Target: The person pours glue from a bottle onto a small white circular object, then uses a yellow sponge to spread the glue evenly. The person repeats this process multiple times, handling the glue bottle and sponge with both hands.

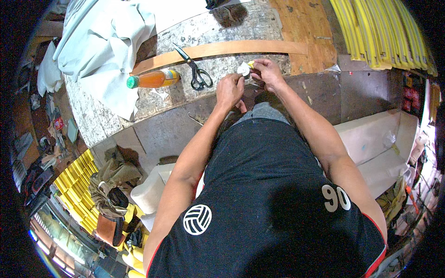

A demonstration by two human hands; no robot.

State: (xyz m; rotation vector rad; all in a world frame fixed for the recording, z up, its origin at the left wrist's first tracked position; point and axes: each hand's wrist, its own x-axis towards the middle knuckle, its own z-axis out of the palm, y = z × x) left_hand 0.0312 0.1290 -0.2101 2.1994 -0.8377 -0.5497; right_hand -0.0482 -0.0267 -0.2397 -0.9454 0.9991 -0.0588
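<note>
Near the front edge of the worn wooden table, my left hand [229, 91] pinches a small white piece [244, 69], roughly round, that looks like fabric. Close against it, my right hand [267, 73] holds a small yellow piece [251, 64], perhaps foam, between thumb and forefinger. My fingers partly cover both pieces, and their exact make is too small to tell. To the left of my hands lies a pair of black-handled scissors [194, 71], blades slightly apart, its tip across a long flat wooden strip [250, 48].
A bottle of orange liquid [154, 80] with a green cap lies on its side left of the scissors. Pale fabric [107, 48] drapes over the table's left part. Yellow-and-grey strips [382, 34] are stacked at the far right. A cream upholstered seat [379, 153] stands to my right.
</note>
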